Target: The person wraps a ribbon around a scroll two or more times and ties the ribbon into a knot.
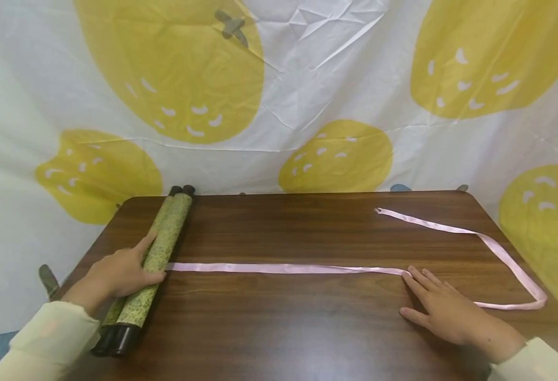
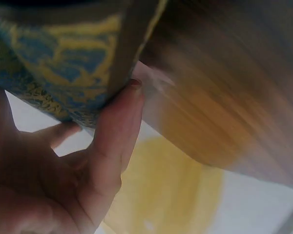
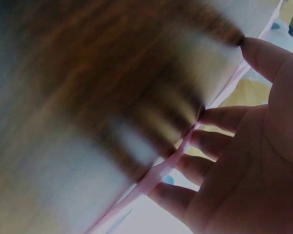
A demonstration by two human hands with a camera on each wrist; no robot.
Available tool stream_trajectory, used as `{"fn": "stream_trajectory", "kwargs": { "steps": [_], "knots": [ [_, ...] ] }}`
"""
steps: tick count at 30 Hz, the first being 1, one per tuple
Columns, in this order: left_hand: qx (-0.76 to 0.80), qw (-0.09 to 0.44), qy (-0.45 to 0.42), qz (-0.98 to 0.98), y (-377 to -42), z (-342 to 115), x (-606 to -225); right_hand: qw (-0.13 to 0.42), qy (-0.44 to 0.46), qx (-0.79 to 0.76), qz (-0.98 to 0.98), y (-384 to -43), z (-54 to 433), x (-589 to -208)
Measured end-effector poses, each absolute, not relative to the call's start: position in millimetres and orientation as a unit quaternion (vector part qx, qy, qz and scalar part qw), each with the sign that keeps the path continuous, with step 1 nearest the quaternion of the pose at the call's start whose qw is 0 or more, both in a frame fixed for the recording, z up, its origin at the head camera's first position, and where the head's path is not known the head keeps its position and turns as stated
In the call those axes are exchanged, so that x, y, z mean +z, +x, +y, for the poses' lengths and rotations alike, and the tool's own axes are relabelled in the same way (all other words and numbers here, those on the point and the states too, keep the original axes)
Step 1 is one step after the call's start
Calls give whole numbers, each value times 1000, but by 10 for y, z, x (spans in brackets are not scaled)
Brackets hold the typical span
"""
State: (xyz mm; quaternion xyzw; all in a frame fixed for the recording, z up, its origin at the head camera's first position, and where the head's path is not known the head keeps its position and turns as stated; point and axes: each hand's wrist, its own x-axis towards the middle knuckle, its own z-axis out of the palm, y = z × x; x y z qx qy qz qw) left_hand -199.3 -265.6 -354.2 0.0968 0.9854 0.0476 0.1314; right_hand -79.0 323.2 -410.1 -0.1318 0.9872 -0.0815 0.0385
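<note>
A rolled scroll (image 1: 162, 259) with green-and-yellow patterned covering and black end caps lies slantwise on the left of the table, its two rolls side by side. My left hand (image 1: 122, 270) grips it across the middle, thumb on top toward the right side. In the left wrist view the thumb (image 2: 118, 126) presses along the scroll's edge. From under the scroll a pink ribbon (image 1: 279, 268) runs right across the table. My right hand (image 1: 450, 307) rests with straight, spread fingers at the ribbon; in the right wrist view its fingertips touch the ribbon (image 3: 161, 170).
Past the right hand the ribbon's loose part (image 1: 507, 259) bends near the table's right edge and doubles back to an end at the rear. The brown wooden table (image 1: 279, 328) meets a white hanging cloth (image 1: 307, 90) with yellow fruit prints behind it.
</note>
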Motion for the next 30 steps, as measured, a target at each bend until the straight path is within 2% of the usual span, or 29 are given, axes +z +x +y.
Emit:
{"fn": "stream_trajectory", "kwargs": {
  "steps": [14,22,30],
  "knots": [
    [92,86,169,978,-1880,-1459,-3548,43,-130,-85,987,-791,3222,-4097],
    [108,90,196,970,-1877,-796,-3602,40,-131,-85,987,-779,3224,-4109],
    [101,111,239,959,-1822,-335,-3708,48,-129,-87,987,-779,3222,-4106]
  ]
}}
